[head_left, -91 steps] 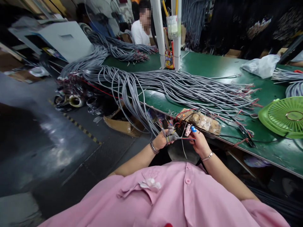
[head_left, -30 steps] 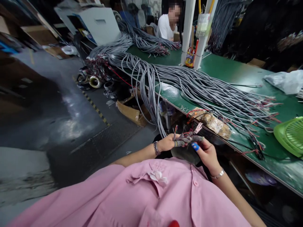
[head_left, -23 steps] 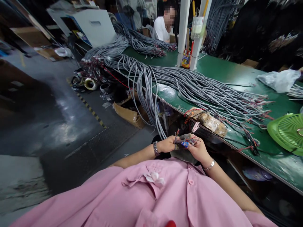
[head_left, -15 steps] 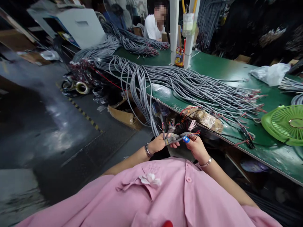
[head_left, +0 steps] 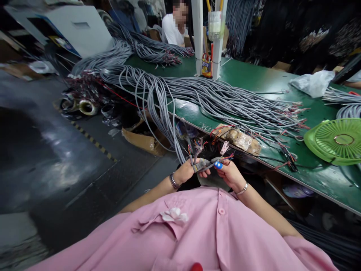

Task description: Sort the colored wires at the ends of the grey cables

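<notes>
Several grey cables (head_left: 200, 165) run between my two hands in front of my body, at the table's near edge. My left hand (head_left: 185, 171) is closed around them, with stripped ends and thin coloured wires (head_left: 199, 146) sticking up beside it. My right hand (head_left: 231, 175) pinches a cable end, and its coloured wires (head_left: 228, 156) fan out past the fingers. Blue wrapping (head_left: 218, 165) covers the right thumb. The fingers partly hide how many cables each hand grips.
Long grey cables (head_left: 208, 92) lie across the green table (head_left: 251, 71) and hang over its edge. A taped block (head_left: 239, 140), a green fan (head_left: 338, 141) and a plastic bag (head_left: 313, 83) are on the right. A co-worker (head_left: 172, 30) sits behind. An open carton (head_left: 143, 140) stands below.
The whole view has shifted slightly, so the table and its things appear further left and a little higher. Both hands keep nearly the same hold on the cables.
</notes>
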`<state>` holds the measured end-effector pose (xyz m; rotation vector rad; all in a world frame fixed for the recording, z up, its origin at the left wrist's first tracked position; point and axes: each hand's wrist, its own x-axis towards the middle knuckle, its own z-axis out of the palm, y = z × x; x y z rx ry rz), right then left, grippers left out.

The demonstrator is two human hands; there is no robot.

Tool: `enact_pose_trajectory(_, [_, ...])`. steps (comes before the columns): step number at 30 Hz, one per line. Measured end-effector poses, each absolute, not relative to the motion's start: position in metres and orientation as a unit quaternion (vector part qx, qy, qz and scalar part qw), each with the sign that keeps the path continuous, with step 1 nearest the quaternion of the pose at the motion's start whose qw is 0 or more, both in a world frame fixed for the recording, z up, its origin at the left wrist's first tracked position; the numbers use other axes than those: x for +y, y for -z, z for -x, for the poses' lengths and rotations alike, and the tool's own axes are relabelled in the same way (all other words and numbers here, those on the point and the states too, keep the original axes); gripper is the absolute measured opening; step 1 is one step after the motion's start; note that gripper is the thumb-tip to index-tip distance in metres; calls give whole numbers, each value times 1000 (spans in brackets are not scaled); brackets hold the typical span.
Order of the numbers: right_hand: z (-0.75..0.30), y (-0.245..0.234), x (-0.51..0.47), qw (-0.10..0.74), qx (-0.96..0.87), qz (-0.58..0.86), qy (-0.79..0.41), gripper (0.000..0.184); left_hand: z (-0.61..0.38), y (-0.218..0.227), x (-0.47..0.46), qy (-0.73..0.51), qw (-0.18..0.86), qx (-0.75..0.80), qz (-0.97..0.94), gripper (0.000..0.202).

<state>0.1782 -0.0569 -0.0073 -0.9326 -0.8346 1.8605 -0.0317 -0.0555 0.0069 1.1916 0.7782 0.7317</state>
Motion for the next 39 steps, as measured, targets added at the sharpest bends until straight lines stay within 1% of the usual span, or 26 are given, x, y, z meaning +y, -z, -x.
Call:
enact_pose_trajectory(7, [-177,11,-56,444,-301,386,-751,29,25,-6,-56,-304,708,357,-528,53])
enact_pose_trajectory(14, [-175,10,-55,435,-297,401,-749,36,23,-4,-54,-290,712,371,-520,49])
enact_pose_trajectory(21, [-173,4,-55,428,-294,425,-742,38,22,-1,-55,-286,722,378,-504,46])
enact_pose_trajectory(27, [-169,-9,-54,407,-336,444,-724,39,21,3,-52,-235,755,364,-492,49])
enact_pose_trajectory(30, [-165,-17,-53,424,-362,433,-708,37,19,1,-50,-247,744,375,-494,49])
enact_pose_trajectory(34, [-165,-22,-56,472,-403,414,-666,33,18,-4,-48,-269,725,390,-500,50])
enact_pose_trajectory(39, [-175,-17,-63,486,-491,423,-586,26,25,-2,-46,-277,732,380,-493,49])
